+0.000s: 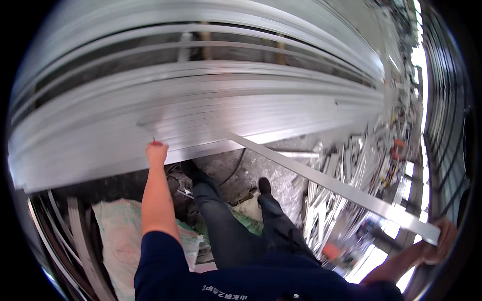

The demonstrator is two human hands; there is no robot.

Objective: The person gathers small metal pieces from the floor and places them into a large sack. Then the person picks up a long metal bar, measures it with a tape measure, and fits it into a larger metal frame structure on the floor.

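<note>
In the head view, the left hand (156, 155) curls its fingers tight around a small red thing (157, 144), near the front edge of the shiny metal strips (201, 108). The right hand (446, 240), far to the right, has its fingers closed on one end of a long silver bar (326, 181). The bar's other end is over the strips; I cannot tell if they touch.

So the wide row of metal bars (261, 95) runs across the front, left hand (157, 153) at its near edge. One long bar (311, 173) slants from over that row out to the right hand (442, 241). Sack's (118, 236) down left of the legs (218, 220), scrap pile's (321, 214) on the floor to the right.
</note>
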